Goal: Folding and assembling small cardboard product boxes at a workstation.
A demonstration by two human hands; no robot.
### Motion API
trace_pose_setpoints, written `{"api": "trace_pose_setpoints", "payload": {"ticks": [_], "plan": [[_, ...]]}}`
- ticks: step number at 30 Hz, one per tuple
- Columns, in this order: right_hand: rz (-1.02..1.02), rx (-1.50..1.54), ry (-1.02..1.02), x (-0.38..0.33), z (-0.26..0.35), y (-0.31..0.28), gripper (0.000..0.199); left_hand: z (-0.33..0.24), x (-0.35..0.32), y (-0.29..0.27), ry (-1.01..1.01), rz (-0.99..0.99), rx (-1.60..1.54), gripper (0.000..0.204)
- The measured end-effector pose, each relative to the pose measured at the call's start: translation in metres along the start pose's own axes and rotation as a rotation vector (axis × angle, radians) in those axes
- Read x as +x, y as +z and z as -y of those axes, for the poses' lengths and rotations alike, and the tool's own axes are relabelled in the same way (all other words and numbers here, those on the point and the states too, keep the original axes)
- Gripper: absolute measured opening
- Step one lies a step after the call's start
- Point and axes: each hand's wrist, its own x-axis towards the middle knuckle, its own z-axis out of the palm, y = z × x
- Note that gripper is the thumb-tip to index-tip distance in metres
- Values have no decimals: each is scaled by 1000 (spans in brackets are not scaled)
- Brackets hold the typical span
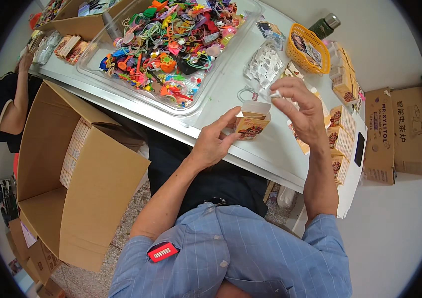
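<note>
My left hand [213,143] is wrapped round a small yellow carton box [252,130] with a cartoon picture on its front, held near the table's front edge. The box's top flap stands up, opened. Just right of the box and slightly higher, my right hand [301,111] pinches a small white piece [275,94] between thumb and fingertips; its exact kind is too small to make out. Behind the box on the white table [221,107] lies a loop of pale cord [247,94]. A heap of small white packets [264,63] sits farther back.
A clear plastic tub [198,111] full of colourful trinkets stands at the back left. To the right are a yellow basket [294,53], a dark green flask [324,26], stacked yellow boxes [339,139] and a black phone [360,148]. A large carton [99,198] stands left; beyond it sits another person [9,111].
</note>
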Motion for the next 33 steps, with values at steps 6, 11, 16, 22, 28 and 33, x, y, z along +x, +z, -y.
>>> {"api": "trace_pose_setpoints", "payload": {"ticks": [6,11,16,22,28,33], "plan": [[156,-329,-76,-10,4,8,17,1,-2,-1,-5,-7,5,73],[17,-202,-39,-9,-8,1,19,1,-3,0,23,-2,18,71],[-57,-166,360,9,-27,10,29,0,-5,-2,-1,8,-11,68],[201,-293,285,9,-63,18,43,9,-11,-3,70,-20,8,67],[58,-592,-29,1,-95,54,28,12,-11,-2,70,-74,0,66],[78,-517,104,-13,-106,43,20,8,-9,-2,30,-69,4,66]]}}
